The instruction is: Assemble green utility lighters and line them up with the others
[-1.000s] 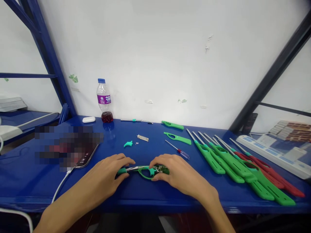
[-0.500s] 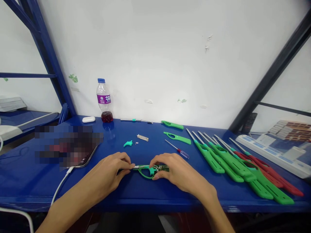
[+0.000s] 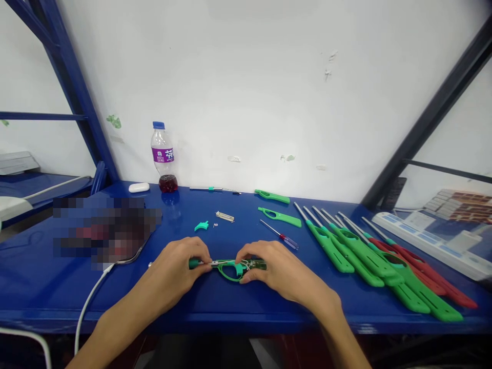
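An opened green utility lighter (image 3: 227, 278) lies low over the blue table's front part, between my two hands. My left hand (image 3: 179, 269) is closed, thumb and fingertips pinching its metal tube (image 3: 214, 263). A green collar (image 3: 193, 263) shows inside that grip. With thumb and fingers, my right hand (image 3: 274, 264) grips the lighter's handle end, where thin wires and a teal trigger (image 3: 239, 269) are exposed; the palm hides the rest. Beyond the hands lie a loose teal trigger (image 3: 201, 226), a tiny pale part (image 3: 215, 225) and a small clear fuel tank (image 3: 224, 217).
Two green shell halves (image 3: 282, 217) and a screwdriver (image 3: 280, 234) lie right of centre. Several assembled lighters (image 3: 369, 261) fan out at the right beside a power strip (image 3: 430, 246). A spare tube (image 3: 205, 189), bottle (image 3: 164, 156) and white case (image 3: 139, 187) stand along the wall.
My left hand has slid a little left along the tube, and the green collar now shows between its fingers. The right hand keeps its grip. The view has shifted slightly.
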Action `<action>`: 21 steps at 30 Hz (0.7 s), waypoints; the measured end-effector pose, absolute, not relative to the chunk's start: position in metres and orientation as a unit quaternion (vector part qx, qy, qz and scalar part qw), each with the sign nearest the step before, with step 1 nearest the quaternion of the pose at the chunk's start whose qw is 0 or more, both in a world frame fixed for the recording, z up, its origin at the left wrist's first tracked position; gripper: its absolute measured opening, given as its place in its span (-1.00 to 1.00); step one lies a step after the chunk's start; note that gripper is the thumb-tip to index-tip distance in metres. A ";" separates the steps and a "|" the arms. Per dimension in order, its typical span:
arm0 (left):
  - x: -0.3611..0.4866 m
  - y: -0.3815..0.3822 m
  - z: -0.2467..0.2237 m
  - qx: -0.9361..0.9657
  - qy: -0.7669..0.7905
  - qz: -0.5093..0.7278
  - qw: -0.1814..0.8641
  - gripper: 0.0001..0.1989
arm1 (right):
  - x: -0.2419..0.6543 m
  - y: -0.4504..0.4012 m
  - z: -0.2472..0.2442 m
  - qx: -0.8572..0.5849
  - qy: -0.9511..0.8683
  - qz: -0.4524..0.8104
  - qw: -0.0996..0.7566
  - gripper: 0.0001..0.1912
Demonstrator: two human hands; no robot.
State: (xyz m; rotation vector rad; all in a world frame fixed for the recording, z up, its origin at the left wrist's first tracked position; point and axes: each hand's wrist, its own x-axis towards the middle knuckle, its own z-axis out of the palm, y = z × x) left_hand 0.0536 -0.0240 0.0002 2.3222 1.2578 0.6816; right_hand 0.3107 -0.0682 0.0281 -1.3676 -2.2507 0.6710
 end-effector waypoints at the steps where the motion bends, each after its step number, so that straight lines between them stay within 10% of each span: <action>1: 0.054 -0.023 -0.001 0.827 0.458 0.249 0.212 -0.85 | 0.311 -0.068 0.028 -0.491 -0.810 0.242 0.211 -0.83; 21: 0.062 -0.021 -0.011 0.852 0.397 0.281 0.194 -0.88 | 0.313 -0.064 0.024 -0.521 -0.786 0.260 0.209 -0.75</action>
